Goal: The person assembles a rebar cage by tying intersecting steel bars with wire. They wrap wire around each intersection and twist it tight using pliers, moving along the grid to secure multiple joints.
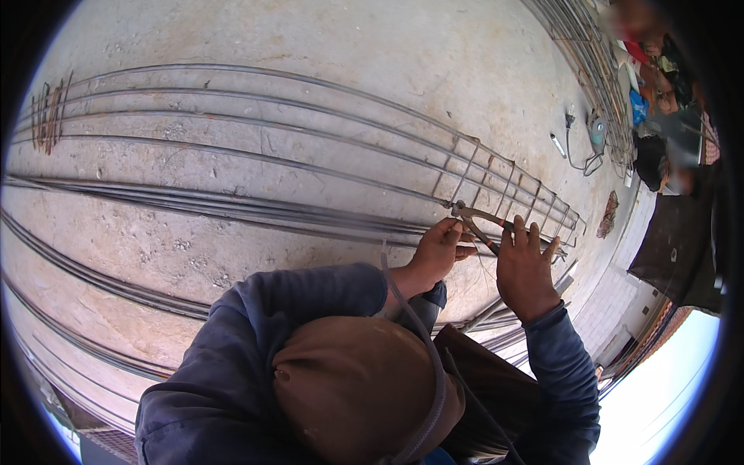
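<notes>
Pincers [482,217] with long, spread handles have their jaws at a crossing of a long steel bar and a stirrup. My right hand [528,271] is on the handles, fingers partly stretched along them. My left hand [435,252] is closed just beside the jaws, thumb and fingers pinched together. Thin wires [486,267] trail by its fingertips. The rebar cage [496,177] lies on the floor, with several bent stirrups [510,186] set across its long bars at the right end. What the jaws grip is too small to make out.
More loose stirrups [51,116] stand around the bars' far left end. Bundled steel bars [209,203] run close in front of me. At the upper right are a corded power tool [596,133], a plug [570,118], a stack of bars [577,46] and another person [643,23].
</notes>
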Demonstrator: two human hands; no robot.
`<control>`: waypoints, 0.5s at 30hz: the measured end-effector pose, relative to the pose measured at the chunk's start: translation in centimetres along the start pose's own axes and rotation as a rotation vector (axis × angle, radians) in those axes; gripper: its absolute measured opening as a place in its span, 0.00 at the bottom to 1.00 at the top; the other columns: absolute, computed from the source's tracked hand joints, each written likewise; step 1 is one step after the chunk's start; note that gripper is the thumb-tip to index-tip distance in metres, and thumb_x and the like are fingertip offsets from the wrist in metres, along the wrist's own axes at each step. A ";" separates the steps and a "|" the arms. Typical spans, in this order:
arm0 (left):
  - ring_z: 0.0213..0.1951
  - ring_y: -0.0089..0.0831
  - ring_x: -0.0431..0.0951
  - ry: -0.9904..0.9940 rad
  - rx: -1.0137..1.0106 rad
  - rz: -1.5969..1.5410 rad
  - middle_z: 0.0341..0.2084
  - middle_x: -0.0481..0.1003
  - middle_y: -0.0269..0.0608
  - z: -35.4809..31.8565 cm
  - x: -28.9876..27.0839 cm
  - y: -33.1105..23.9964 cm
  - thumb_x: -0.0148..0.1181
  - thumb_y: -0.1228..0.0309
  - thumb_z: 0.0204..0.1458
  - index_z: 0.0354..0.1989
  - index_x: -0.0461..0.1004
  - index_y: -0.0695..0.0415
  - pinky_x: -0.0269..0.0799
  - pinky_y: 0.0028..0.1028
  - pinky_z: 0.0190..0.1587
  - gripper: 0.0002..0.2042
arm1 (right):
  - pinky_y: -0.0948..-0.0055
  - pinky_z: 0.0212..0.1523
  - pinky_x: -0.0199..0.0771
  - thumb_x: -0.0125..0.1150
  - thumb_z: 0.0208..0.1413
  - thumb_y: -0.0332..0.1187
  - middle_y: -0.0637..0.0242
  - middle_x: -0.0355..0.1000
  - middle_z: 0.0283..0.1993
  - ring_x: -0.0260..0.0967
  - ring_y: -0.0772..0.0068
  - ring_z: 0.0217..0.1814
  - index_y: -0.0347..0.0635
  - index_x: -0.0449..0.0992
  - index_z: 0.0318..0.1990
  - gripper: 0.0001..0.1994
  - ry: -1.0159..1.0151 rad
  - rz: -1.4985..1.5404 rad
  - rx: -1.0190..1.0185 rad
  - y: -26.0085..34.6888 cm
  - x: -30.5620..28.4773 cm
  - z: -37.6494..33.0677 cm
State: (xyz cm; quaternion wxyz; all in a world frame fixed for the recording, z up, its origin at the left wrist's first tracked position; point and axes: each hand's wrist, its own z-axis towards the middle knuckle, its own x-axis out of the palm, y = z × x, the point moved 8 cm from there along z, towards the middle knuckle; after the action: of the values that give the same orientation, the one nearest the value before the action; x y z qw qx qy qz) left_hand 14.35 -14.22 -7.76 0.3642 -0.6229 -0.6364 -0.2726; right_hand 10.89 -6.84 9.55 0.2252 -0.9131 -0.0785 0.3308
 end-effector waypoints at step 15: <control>0.50 0.34 0.83 0.016 -0.041 -0.146 0.51 0.80 0.40 -1.2 1.7 -1.1 0.41 0.62 0.80 0.58 0.70 0.53 0.81 0.39 0.60 0.12 | 0.41 0.53 0.79 0.60 0.64 0.34 0.55 0.74 0.44 0.74 0.54 0.48 0.36 0.79 0.44 0.10 -0.095 -0.197 -0.081 2.8 -4.4 1.2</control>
State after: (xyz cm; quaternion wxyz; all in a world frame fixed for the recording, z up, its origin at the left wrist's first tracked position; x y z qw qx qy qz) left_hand 13.50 -14.22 -5.61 0.3355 -0.5802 -0.6714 -0.3164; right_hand 6.74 -10.16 9.95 0.2155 -0.8925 -0.1920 0.3466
